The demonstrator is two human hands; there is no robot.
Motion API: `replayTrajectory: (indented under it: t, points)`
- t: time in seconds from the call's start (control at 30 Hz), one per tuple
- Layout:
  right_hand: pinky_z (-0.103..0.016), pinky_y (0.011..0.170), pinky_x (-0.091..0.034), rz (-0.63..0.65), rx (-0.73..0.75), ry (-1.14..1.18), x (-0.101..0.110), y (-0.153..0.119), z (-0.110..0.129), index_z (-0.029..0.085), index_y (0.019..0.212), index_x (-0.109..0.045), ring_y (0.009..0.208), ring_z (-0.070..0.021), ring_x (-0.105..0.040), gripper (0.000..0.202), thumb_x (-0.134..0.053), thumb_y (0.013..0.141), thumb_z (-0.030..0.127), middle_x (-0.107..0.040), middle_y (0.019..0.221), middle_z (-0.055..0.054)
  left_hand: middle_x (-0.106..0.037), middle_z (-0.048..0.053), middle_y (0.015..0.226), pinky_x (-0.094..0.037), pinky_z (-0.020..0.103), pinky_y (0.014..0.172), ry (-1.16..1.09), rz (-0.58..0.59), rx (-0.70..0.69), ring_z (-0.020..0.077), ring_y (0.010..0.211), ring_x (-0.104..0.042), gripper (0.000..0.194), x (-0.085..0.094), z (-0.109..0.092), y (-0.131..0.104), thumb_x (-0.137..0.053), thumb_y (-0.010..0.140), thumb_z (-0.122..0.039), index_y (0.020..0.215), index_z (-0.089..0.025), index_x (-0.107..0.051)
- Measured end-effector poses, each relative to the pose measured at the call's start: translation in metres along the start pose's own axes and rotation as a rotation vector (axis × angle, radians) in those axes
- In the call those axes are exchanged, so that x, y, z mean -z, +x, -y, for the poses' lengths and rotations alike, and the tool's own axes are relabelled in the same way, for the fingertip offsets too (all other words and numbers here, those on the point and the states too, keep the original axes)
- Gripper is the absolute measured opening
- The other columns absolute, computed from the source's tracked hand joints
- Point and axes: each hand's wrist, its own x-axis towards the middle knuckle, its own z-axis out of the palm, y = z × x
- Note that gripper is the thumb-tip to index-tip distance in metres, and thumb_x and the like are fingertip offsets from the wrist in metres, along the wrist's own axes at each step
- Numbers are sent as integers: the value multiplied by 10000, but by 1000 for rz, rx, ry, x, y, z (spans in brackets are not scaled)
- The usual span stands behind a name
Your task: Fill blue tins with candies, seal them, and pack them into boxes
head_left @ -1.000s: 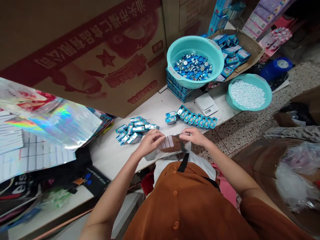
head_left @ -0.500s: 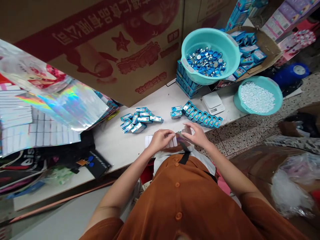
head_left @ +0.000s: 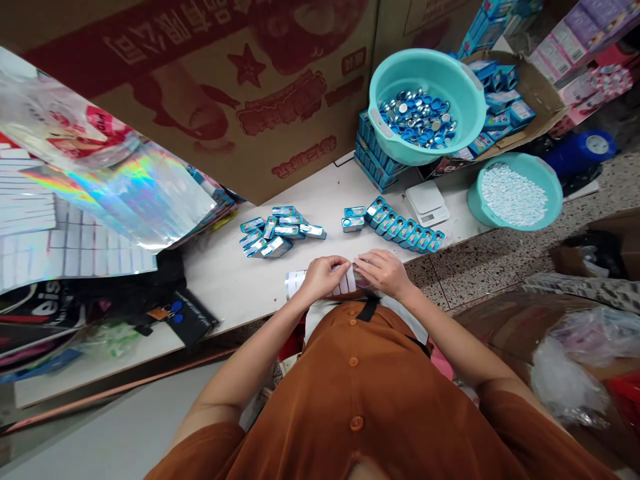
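At the table's front edge, my left hand (head_left: 324, 275) pinches the edge of a shiny sheet with white strips (head_left: 344, 285). My right hand (head_left: 383, 272) is close beside it, fingers together at the sheet's right part; whether they grip it is too small to tell. Another piece of white strips (head_left: 294, 281) shows left of my left hand. Beyond my hands stand two small blue tins (head_left: 353, 224) and a slanting row of several blue tins (head_left: 404, 230). A loose group of blue tins (head_left: 277, 233) lies further left.
A turquoise basin (head_left: 427, 150) of metal caps stands on stacked blue boxes (head_left: 373, 157). A white scale (head_left: 428, 203) and a basin (head_left: 550, 207) of white pieces are at the right. A large carton (head_left: 290, 127) rises behind; shiny sheets (head_left: 165, 213) lie left.
My right hand has moved left toward my left hand, and its fingers have come together. The raised clear part of the sheet between them is now lower. The view has shifted slightly.
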Motion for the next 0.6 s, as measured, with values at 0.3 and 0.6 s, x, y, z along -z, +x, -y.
replayTrajectory:
  t: [0.3,0.6]
  points:
    - [-381,914,-467,-19,-33,63,0,-4,-1,231,1097,-686,1017,-215,-600,256,-514,925,312,-696,1093,-59,-743,21,899,-485,296,747,-50,-5,24,222,853,-664,283,-4,2,1,-524,844,-410,872,-221,-733]
    - [-388,890,-452,16,-56,91,-3,3,-10,210,950,-697,966,-216,-597,243,-462,931,271,-696,1001,-81,-740,30,890,-476,309,762,-42,-31,28,229,846,-658,276,-13,15,20,-527,840,-410,857,-220,-726]
